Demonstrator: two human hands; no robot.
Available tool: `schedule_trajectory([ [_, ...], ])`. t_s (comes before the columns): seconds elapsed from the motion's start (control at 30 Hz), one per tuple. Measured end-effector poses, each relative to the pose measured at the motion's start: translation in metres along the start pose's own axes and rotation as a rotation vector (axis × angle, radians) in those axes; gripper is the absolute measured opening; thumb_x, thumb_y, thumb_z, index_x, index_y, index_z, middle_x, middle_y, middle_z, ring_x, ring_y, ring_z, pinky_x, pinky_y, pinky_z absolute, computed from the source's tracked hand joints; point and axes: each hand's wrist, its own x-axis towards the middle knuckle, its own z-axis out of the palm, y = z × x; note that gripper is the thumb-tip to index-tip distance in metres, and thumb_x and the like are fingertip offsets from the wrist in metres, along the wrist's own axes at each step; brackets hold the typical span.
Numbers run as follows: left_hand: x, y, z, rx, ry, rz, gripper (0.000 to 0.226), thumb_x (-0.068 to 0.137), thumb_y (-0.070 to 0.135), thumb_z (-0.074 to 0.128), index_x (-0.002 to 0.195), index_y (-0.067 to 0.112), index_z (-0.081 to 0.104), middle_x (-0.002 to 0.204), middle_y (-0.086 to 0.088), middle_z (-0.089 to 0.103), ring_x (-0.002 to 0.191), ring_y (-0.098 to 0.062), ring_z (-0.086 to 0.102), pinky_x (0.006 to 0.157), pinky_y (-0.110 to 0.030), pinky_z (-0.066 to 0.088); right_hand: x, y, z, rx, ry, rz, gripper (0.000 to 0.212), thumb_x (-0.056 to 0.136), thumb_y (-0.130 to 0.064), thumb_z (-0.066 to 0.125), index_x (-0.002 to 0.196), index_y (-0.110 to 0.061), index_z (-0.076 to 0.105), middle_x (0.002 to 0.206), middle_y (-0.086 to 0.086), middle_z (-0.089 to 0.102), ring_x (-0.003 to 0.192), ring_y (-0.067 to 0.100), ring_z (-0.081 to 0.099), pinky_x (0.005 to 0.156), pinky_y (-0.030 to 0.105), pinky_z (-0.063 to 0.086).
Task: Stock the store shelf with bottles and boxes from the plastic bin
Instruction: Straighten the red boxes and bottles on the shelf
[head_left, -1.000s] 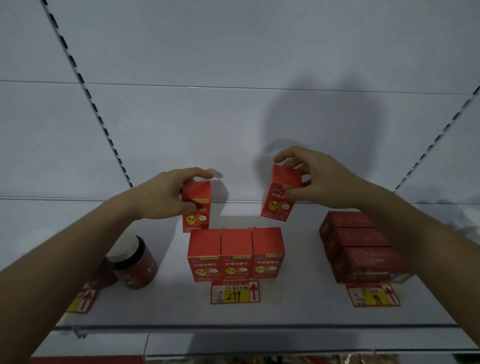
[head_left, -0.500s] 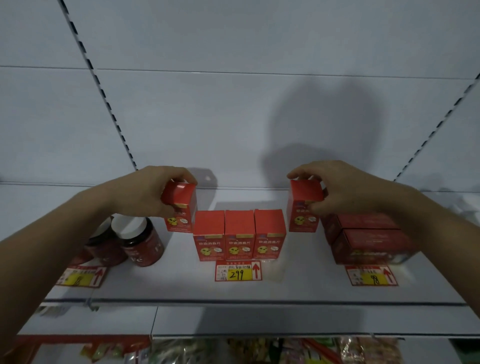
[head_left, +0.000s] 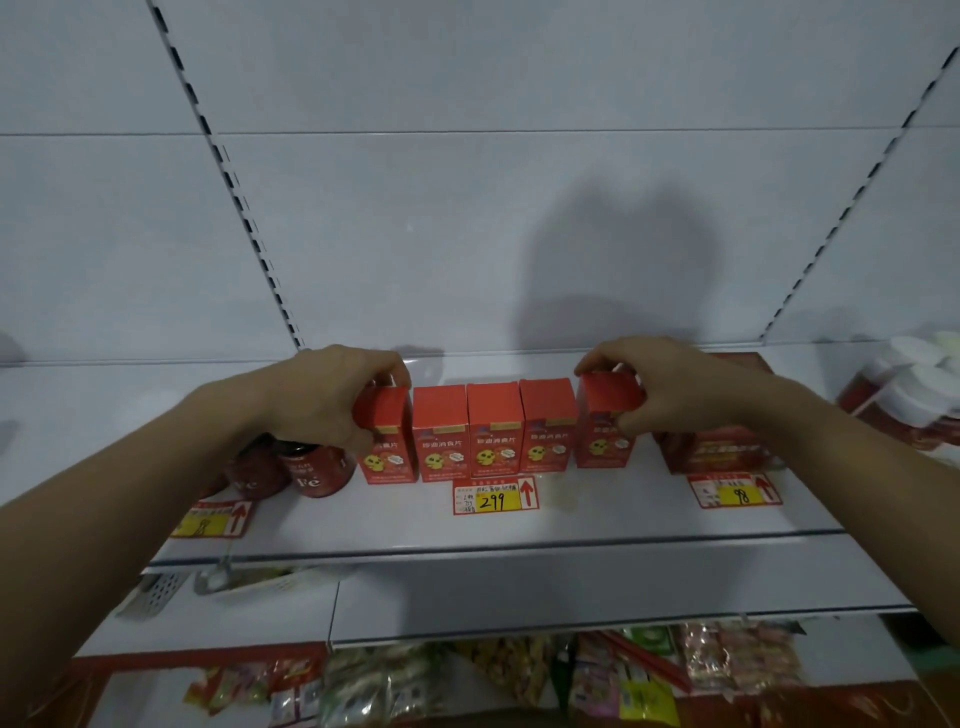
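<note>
Boxes in red stand in a row of five on the white shelf (head_left: 519, 525), and I have one at each end. My left hand (head_left: 332, 400) curls over the top of the leftmost box (head_left: 387, 441), fingers (head_left: 387, 366) on its far side and thumb low on its near left edge, gripping it. My right hand (head_left: 670, 389) pinches the top of the rightmost box (head_left: 605, 426), fingers over the lid and thumb against its right face. Both end boxes look upright with their bases on or just at the shelf; I cannot tell which. Between them the three middle boxes (head_left: 494, 428) stand side by side, touching, fronts toward me. Just near of these lies a price tag marked 299 (head_left: 494, 496). Left of my left hand, partly hidden by the wrist, are two dark red jars (head_left: 317, 470). Right of my right hand lies a stack of flat red boxes (head_left: 722, 449) with a tag marked 98 (head_left: 736, 491) before it. At the far right edge are white-capped bottles (head_left: 909, 395). Below hang snack packets (head_left: 519, 675).
</note>
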Motion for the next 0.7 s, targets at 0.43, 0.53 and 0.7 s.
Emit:
schedule_trajectory([
  [0.43,0.004,0.01,0.004,-0.014,0.034,0.008,0.052,0.071,0.033,0.085,0.114,0.033,0.056,0.11,0.013,0.066,0.092,-0.008,0.065,0.084,-0.038,0.056,0.002,-0.01,0.012,-0.002,0.011,0.023,0.066,0.075,-0.02,0.082,0.134,-0.03,0.055,0.126,-0.009,0.058,0.109,0.012,0.058,0.086,0.024,0.047],
  [0.53,0.006,0.014,0.006,-0.031,0.061,0.01,0.051,0.074,0.039,0.085,0.116,0.03,0.058,0.113,0.011,0.066,0.093,-0.008,0.066,0.083,-0.034,0.056,0.003,-0.009,0.011,0.002,0.002,0.022,0.066,0.076,-0.021,0.082,0.134,-0.031,0.054,0.127,-0.008,0.058,0.109,0.012,0.058,0.087,0.024,0.047],
  [0.7,0.01,0.022,0.01,-0.015,0.079,-0.002,0.055,0.076,0.047,0.084,0.12,0.024,0.061,0.11,0.008,0.069,0.092,-0.011,0.067,0.083,-0.032,0.057,0.003,-0.008,0.014,0.02,-0.009,0.024,0.066,0.077,-0.022,0.083,0.136,-0.03,0.053,0.128,-0.008,0.057,0.111,0.013,0.058,0.089,0.025,0.049],
])
